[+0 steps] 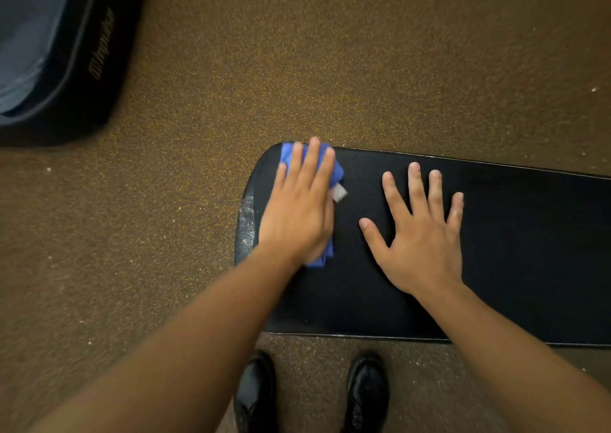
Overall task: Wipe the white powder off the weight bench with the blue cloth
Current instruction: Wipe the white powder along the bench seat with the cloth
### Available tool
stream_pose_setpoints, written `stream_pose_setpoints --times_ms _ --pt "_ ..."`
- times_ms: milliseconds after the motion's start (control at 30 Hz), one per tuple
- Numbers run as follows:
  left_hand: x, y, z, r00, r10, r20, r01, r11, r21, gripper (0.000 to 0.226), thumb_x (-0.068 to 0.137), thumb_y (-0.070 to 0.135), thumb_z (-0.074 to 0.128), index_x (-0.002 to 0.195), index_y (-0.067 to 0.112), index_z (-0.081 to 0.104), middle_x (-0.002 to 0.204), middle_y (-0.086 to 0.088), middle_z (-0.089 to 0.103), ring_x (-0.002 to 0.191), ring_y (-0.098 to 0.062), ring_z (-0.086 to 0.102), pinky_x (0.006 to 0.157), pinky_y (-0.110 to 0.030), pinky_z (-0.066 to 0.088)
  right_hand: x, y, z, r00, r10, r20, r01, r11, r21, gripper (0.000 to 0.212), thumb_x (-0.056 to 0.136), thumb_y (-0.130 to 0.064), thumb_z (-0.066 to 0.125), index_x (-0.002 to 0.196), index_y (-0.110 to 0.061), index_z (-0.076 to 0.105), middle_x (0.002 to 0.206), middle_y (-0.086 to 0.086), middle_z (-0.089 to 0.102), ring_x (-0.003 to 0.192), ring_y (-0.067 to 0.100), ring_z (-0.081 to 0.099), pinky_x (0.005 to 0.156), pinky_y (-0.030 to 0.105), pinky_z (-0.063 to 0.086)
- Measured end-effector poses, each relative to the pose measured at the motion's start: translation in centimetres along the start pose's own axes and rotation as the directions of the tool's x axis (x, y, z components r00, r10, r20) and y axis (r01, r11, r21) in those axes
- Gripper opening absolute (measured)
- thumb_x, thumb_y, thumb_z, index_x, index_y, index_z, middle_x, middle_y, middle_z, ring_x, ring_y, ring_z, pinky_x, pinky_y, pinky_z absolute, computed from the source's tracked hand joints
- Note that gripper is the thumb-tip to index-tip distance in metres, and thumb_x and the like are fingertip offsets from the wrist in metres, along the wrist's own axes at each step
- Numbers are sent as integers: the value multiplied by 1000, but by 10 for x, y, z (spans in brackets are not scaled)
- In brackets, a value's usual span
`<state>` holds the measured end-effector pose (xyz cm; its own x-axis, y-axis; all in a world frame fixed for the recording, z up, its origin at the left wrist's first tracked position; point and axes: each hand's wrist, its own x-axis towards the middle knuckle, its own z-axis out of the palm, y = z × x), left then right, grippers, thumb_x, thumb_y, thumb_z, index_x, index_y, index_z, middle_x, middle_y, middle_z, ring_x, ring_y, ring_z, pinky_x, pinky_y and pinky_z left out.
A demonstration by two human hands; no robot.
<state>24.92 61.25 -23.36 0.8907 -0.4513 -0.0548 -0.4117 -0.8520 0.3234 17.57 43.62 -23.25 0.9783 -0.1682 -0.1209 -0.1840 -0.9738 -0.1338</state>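
A: Item, weight bench (496,250): black pad, long axis running left to right in front of you. Where does the powder lie?

B: White powder (246,221): a dusty streak on the bench's rounded left end, just left of your left hand (297,214). That hand is nearer; it presses flat, fingers straight, on the blue cloth (335,168), which is folded and has a white tag showing.

A: And your right hand (420,234)?

B: Splayed, grasping nothing, palm on the bench, well right of the powder.
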Motion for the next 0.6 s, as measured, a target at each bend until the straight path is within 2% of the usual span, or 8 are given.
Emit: stream_pose_setpoints --times_ms 167,333,467,600 --pt "16 -29 -13 995 -90 -41 87 994 -71 57 103 23 32 157 17 17 165 -9 9 152 -29 6 121 -44 12 0 1 -2 1000 4 10 -3 1000 -2 74 91 -67 22 154 -29 14 162 9 7 148 33 -1 115 60 6" --pt "-82 -11 3 968 -240 -75 234 969 -81 62 96 20 33 155 12 19 164 -13 13 152 -29 8 120 -47 17 -1 0 -1 1000 0 8 0 1000 0 74 92 -67 22 154 -27 15 162 11 8 148 34 0 115 61 6" --pt "-106 36 20 989 -141 -43 140 990 -23 58 99 26 28 154 10 21 163 -15 17 151 -33 9 120 -49 15 -1 -1 0 1000 3 -2 -3 1000 -1 74 92 -65 24 154 -26 17 162 11 9 148 34 2 114 62 7" --pt "-35 41 16 995 -94 -23 94 995 -23 61 97 30 23 155 11 21 164 -14 12 151 -32 4 121 -49 12 -1 0 1 1000 2 0 -2 1000 -2 73 92 -64 25 154 -27 17 162 11 9 148 33 1 115 61 7"
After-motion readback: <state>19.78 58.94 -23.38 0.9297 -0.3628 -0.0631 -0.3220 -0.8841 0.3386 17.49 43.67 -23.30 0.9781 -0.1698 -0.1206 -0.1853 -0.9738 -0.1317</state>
